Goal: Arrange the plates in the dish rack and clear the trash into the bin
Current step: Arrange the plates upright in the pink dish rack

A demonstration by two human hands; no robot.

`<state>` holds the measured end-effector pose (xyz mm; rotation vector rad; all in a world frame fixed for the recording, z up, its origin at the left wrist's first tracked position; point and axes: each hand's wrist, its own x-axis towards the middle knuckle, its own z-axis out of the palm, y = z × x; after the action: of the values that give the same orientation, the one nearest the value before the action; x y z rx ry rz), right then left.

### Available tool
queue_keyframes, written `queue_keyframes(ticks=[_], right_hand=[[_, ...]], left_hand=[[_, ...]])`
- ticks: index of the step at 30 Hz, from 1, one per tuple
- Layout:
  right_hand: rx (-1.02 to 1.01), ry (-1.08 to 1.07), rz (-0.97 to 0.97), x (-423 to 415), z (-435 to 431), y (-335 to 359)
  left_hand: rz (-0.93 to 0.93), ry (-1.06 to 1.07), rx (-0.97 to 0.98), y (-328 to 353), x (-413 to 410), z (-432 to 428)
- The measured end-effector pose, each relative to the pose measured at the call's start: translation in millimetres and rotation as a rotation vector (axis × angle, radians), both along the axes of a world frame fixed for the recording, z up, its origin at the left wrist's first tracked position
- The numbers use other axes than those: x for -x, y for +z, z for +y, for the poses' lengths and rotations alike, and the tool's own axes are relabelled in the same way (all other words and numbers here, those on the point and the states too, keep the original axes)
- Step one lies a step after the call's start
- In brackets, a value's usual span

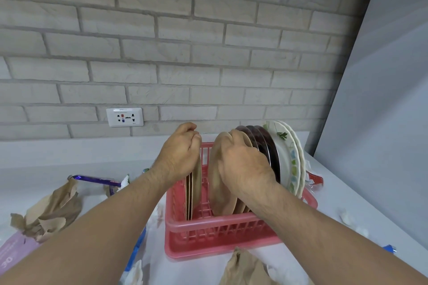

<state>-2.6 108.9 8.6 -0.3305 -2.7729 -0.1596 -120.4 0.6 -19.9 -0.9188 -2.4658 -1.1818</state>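
A red plastic dish rack [208, 236] stands on the white counter, filled with upright plates. My left hand [179, 148] grips the top edge of a few thin beige plates [194, 190] at the rack's left side. My right hand [240, 159] is closed over the rim of other beige plates [220, 190] in the middle. Behind them stand dark maroon plates [266, 143], then white plates with a leaf print [287, 152] at the right end. Crumpled brown paper [51, 210] and a purple wrapper [97, 179] lie to the left. No bin is in view.
More brown paper [245, 268] lies in front of the rack, with white tissue scraps [347, 217] and a blue scrap [390, 249] at right. A red packet [313, 180] sits behind the rack. A wall socket [124, 117] is on the brick wall; a grey panel [382, 99] rises at right.
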Motion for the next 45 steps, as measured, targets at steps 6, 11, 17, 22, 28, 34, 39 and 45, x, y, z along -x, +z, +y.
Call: queue_keyframes(ticks=[6,11,17,22,28,34,39,45], right_hand=[[0.563,0.175,0.020,5,-9,-18],[0.762,0.196,-0.038,3,-10,-26],[0.784,0.230,-0.035,3,-10,-27],[0.743,0.236,-0.062,4,-11,-32],[0.618,0.235,-0.055,4,-17,-31],[0.437,0.128,-0.120,1,-24,-12],[0.449,0.030,-0.159,13,-27,-15],[0.500,-0.030,-0.197,13,-29,-17]], left_hand=[[-0.099,-0.032,-0.053,5,5,-3],[-0.184,-0.130,-0.002,9,11,-6],[-0.208,-0.161,-0.050,5,15,-13],[-0.192,-0.202,-0.033,2,16,-17],[-0.148,-0.182,-0.013,2,14,-17],[-0.008,-0.094,0.094,5,11,-19],[0.051,-0.075,0.140,4,7,-19],[0.030,-0.011,0.179,3,7,-23]])
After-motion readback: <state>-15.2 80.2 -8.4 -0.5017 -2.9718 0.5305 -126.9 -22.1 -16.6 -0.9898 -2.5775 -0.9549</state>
